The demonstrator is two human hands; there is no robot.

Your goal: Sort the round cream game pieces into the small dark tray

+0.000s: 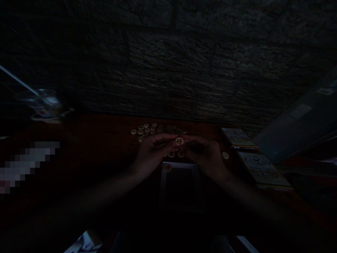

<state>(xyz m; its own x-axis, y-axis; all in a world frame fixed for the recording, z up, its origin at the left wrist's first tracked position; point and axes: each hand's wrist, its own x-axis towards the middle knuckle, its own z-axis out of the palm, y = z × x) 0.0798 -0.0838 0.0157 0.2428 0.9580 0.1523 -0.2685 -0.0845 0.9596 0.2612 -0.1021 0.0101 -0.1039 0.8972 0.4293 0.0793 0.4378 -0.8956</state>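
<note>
Between the fingertips of both hands, a round pale piece (179, 141) with a dark character is held up, its face toward me. My left hand (155, 151) grips it from the left, and my right hand (205, 151) from the right. Below them lies an open shallow box (163, 186) with a light rim. A round piece with a red character (167, 167) sits in its upper left corner. Several more round pieces (147, 130) are spread on the dark reddish table (105, 140) behind and beneath my hands, some partly hidden by them.
One loose pale piece (225, 155) lies right of my right hand. Two flat printed boxes (238, 137) (263, 168) rest at the right. A clear cup (44, 105) with a straw stands at the far left. A stone-block wall (168, 63) rises behind the table.
</note>
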